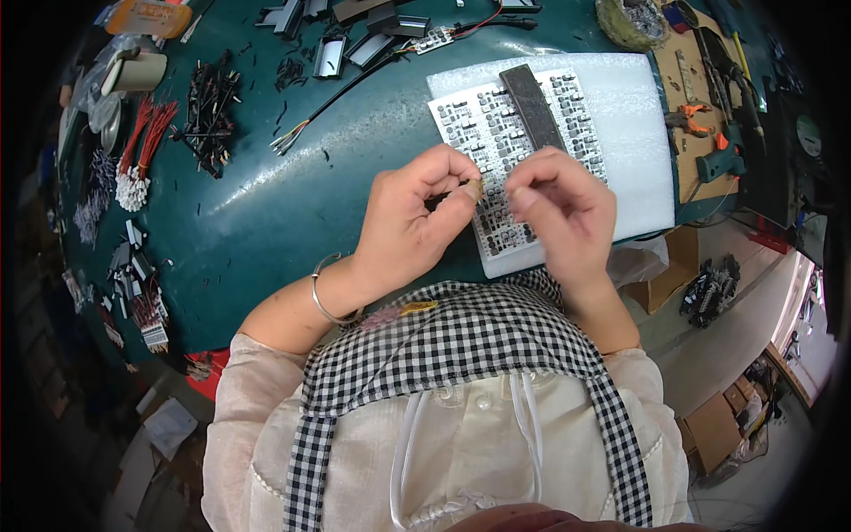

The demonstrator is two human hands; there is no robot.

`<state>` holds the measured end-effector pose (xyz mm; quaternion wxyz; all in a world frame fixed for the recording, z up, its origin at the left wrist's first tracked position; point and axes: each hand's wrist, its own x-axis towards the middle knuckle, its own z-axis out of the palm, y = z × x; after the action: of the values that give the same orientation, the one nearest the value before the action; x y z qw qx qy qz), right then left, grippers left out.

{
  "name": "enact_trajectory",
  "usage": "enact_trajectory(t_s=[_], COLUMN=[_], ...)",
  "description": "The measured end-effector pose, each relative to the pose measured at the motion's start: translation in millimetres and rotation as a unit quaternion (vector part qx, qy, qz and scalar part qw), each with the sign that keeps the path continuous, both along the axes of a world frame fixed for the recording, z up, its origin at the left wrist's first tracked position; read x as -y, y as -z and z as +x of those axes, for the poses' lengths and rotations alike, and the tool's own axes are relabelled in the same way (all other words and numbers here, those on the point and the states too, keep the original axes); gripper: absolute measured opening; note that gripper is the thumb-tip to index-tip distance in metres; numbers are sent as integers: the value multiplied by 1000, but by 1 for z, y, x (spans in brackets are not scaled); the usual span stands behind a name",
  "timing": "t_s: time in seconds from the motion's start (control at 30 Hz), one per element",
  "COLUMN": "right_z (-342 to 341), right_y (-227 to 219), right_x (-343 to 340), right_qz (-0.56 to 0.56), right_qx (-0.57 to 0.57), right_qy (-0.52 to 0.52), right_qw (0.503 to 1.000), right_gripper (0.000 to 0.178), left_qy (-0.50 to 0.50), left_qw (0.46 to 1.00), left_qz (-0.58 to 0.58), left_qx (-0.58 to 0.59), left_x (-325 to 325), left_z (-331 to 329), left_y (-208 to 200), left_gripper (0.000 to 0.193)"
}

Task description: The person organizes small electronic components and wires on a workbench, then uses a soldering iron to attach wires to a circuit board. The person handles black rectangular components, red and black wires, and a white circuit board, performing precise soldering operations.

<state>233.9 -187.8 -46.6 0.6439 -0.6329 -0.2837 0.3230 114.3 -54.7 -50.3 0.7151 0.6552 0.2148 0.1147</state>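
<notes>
My left hand [412,217] is closed in a pinch over the near left edge of a white circuit board panel [463,133]. A small yellowish-brown bit shows at its fingertips, too small to name. Just to the right, my right hand [572,208] is above the same panel with thumb and forefinger pinched together; whatever they hold cannot be made out. The panel carries rows of dark components and lies on a white foam sheet [634,133]. Across its upper part rests a flat dark bar [530,105], its near end by my right hand.
Bundled red wires with white connectors [137,164] and a heap of black leads [213,106] lie left on the green table [284,208]. A black cable [341,97] and metal housings [330,58] are beyond. Orange-handled pliers [690,120] and a green tool [720,161] lie right.
</notes>
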Motion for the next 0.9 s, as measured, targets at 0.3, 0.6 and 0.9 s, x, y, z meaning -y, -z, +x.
enact_trajectory(t_s=[0.3, 0.6, 0.9], right_z=[8, -3, 54], right_y=[-3, 3, -15], right_x=[-6, -9, 50], right_qz=[-52, -69, -59], right_qx=[-13, -326, 117], right_qy=[-96, -82, 234], right_qw=[994, 939, 963], right_gripper=[8, 19, 18], left_qy=[4, 23, -4], left_qw=[1000, 995, 994], left_qz=[18, 96, -37], left_qx=[22, 7, -104], left_x=[4, -7, -23], left_z=[-2, -3, 5], left_y=[3, -3, 1], left_gripper=[7, 10, 7])
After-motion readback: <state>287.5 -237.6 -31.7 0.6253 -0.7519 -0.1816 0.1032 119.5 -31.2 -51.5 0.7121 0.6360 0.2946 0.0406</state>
